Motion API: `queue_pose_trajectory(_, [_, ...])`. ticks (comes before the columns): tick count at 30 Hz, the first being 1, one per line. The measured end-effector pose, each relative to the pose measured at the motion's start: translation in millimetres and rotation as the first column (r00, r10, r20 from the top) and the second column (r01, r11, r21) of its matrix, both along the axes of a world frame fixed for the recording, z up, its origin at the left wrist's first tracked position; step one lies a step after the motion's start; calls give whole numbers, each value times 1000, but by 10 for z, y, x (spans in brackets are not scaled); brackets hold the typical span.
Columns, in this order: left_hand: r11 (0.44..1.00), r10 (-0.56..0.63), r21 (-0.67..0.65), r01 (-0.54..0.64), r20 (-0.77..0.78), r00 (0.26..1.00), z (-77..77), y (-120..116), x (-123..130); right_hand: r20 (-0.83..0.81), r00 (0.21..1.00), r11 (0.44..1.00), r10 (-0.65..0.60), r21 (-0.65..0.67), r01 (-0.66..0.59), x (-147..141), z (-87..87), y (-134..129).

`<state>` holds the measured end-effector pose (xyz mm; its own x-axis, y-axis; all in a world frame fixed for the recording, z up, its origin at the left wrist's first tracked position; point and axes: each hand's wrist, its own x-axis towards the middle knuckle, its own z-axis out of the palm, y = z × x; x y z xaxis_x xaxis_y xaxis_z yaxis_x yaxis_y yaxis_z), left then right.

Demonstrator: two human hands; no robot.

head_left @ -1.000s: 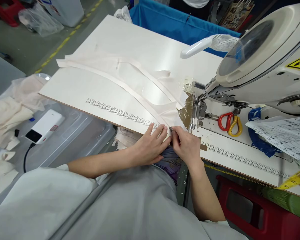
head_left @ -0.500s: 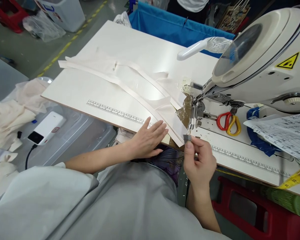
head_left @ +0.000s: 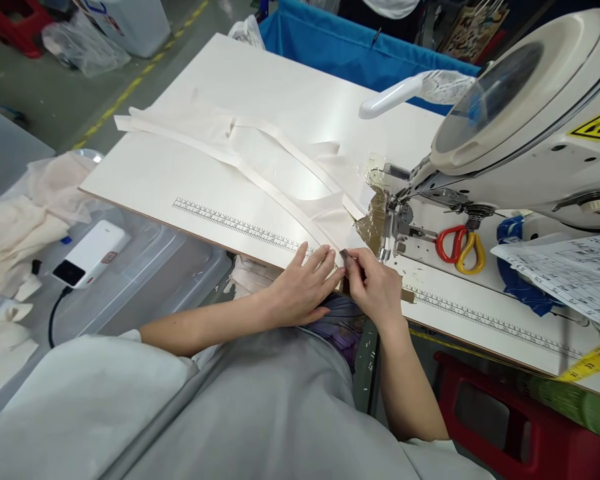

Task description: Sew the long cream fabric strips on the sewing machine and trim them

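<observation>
A pale, cream-coloured cut piece of fabric (head_left: 260, 175) with narrow strips along its edges lies across the white sewing table (head_left: 145, 172). My left hand (head_left: 307, 283) rests flat with fingers spread on the table's front edge, fingertips at the fabric's near edge. Just right of it, my right hand (head_left: 377, 283) is closed in a pinch around a small dark grey flat piece (head_left: 345, 255), whose exact kind I cannot make out. That piece is against the fabric's near end. Behind my right hand stands the sewing machine (head_left: 510, 127), its presser foot (head_left: 385, 248) beyond my fingers.
Red-and-yellow-handled scissors (head_left: 460, 248), printed papers (head_left: 565, 267) and a yellow tape measure (head_left: 587, 361) lie right. A blue fabric bin (head_left: 325, 40) borders the far side. At left, a white device (head_left: 93, 253) sits on a clear plastic box (head_left: 180, 267). A red stool (head_left: 510, 413) stands below.
My right hand has moved left from beside the presser foot, bringing the grey piece down to the fabric by my left fingers. My left hand stays nearly in place.
</observation>
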<state>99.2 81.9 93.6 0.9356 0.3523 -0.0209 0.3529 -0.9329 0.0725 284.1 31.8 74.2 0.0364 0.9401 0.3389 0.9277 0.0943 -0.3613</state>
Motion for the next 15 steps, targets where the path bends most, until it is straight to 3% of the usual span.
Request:
queue_pose_trajectory(7, [1000, -5, 9, 5, 13, 1000, -15, -4, 6, 63, 998, 999, -19, -39, 21, -39, 14, 39])
queue_pose_trajectory(12, [1000, 10, 13, -10, -8, 1000, 11, -17, 17, 127, 991, 995, 29, -101, -17, 43, 116, -69])
queue_pose_trajectory(15, [1000, 9, 8, -9, -9, 1000, 15, -9, 9, -23, 1000, 990, -12, -138, 9, 114, 185, -213])
